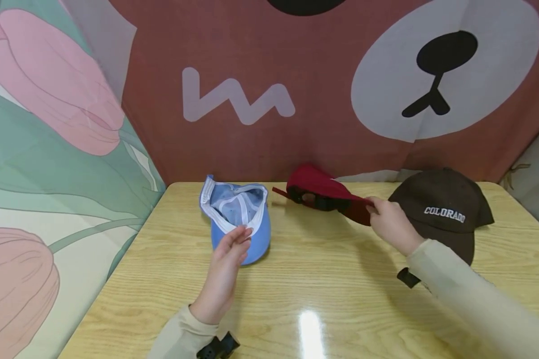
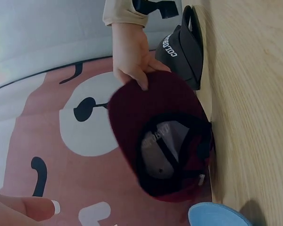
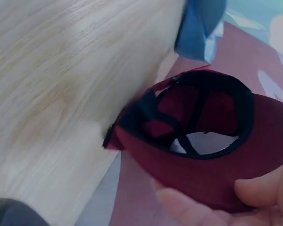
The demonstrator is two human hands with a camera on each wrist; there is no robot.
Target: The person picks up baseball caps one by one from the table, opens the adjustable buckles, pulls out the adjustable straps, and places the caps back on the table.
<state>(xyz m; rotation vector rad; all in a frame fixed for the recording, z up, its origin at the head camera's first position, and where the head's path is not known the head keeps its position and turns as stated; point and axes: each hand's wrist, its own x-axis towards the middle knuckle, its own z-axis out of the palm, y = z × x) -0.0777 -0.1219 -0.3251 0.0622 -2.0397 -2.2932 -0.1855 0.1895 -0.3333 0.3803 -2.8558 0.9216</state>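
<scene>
My right hand pinches the brim of a dark red baseball cap, thumb on one face and fingers on the other. This cap is tilted, its crown toward the back wall and its black inner band facing me; the right wrist view shows the hollow of the cap and a strap at its back. A blue cap lies upturned on the left, its white-trimmed inside showing. Over its brim, in the head view, hovers my left hand, fingers loosely extended and holding nothing.
A dark cap lettered COLORADO sits crown up at the right, beside my right hand. All the caps are near the back edge of the wooden table. A printed bear-face cloth hangs behind, and a flowered one at the left.
</scene>
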